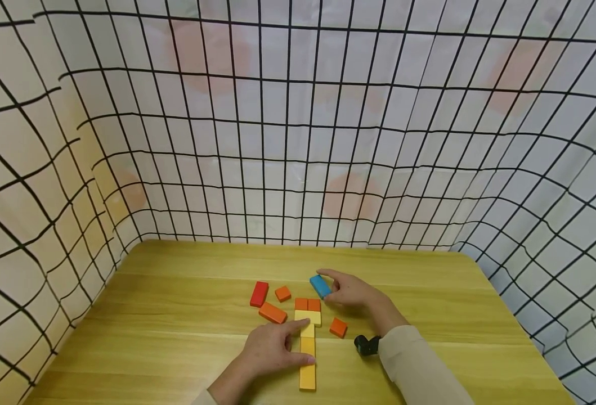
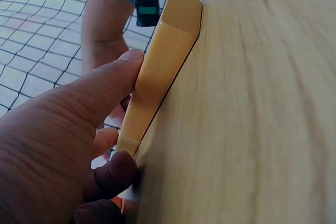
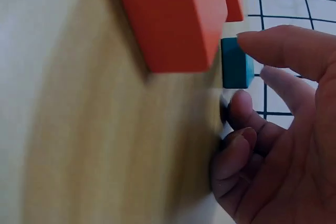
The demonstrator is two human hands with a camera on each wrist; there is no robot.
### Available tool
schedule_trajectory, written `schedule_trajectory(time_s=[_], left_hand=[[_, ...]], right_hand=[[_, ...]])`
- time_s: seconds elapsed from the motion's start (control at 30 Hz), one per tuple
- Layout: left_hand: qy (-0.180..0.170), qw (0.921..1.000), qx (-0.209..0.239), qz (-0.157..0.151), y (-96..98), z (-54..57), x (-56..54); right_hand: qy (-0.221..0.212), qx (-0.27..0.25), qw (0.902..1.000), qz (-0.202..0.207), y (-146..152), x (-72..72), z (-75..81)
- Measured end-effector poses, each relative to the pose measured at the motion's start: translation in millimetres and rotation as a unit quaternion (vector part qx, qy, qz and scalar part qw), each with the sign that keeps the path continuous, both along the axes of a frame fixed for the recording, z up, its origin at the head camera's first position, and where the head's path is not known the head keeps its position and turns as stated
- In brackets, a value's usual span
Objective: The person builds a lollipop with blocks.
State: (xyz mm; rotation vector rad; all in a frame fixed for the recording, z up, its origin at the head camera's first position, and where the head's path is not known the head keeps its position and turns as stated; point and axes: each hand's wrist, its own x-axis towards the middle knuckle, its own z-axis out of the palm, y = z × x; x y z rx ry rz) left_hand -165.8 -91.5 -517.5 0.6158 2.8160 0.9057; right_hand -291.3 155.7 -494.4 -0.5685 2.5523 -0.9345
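A column of yellow blocks (image 1: 307, 378) lies flat on the table, with a pale yellow block (image 1: 315, 318) across its far end and two orange-red squares (image 1: 301, 304) beyond that. My left hand (image 1: 272, 347) rests at the column from the left. Its thumb touches a yellow block (image 2: 167, 51) and its index fingertip reaches the pale pieces. Farther off, my right hand (image 1: 352, 291) pinches a blue block (image 1: 320, 286) by its ends, thumb at the near end and index finger at the far end. The blue block (image 3: 234, 64) is partly hidden in the right wrist view.
Left of the column lie a red block (image 1: 259, 294), a small orange block (image 1: 283, 293) and a longer orange block (image 1: 272, 313). An orange cube (image 1: 338, 327) sits to its right, near the right wrist's black camera (image 1: 366, 345). Black wire mesh (image 1: 287, 140) surrounds the wooden table (image 1: 176, 326).
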Motion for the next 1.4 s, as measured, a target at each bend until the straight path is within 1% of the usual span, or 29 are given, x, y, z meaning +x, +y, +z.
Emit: schedule_trajectory(time_s=[0.13,0.23,0.33,0.43,0.53,0.73,0.87,1.1,1.27,1.4], left_hand=[[0.002,1.0000,0.001,-0.004,1.3,-0.4,1.1],[0.006,1.0000,0.002,-0.002,2.1,0.3,1.6],[0.007,1.0000,0.004,0.001,2.4,1.7,2.2],[0.003,1.0000,0.006,0.002,2.5,1.9,2.0],[0.000,1.0000,0.008,0.003,2.5,2.0,2.1],[-0.001,0.9999,0.009,0.005,2.3,2.2,2.0],[-0.002,0.9999,0.009,0.004,2.4,2.1,1.9],[-0.005,1.0000,0.007,0.005,1.9,2.7,2.1],[-0.008,0.9999,0.010,0.001,1.7,2.8,2.2],[-0.006,0.9999,0.013,-0.001,1.5,2.7,2.1]], right_hand=[[-0.011,0.019,0.9996,0.016,2,-2.3,2.3],[-0.006,0.020,0.9997,0.010,3,-2.1,2.8],[-0.006,0.017,0.9998,-0.008,5,-1.7,2.4],[-0.013,0.006,0.9995,-0.030,7,-1.2,1.5],[-0.017,-0.002,0.9991,-0.038,8,-1.2,0.1],[-0.003,-0.006,0.9993,-0.037,9,-1.3,-2.6],[0.003,-0.019,0.9991,-0.037,12,0.0,-4.2],[-0.005,-0.048,0.9981,-0.039,19,2.5,-7.1],[-0.008,-0.058,0.9976,-0.036,22,8.0,-9.0],[-0.019,-0.072,0.9966,-0.033,24,12.7,-10.1]])
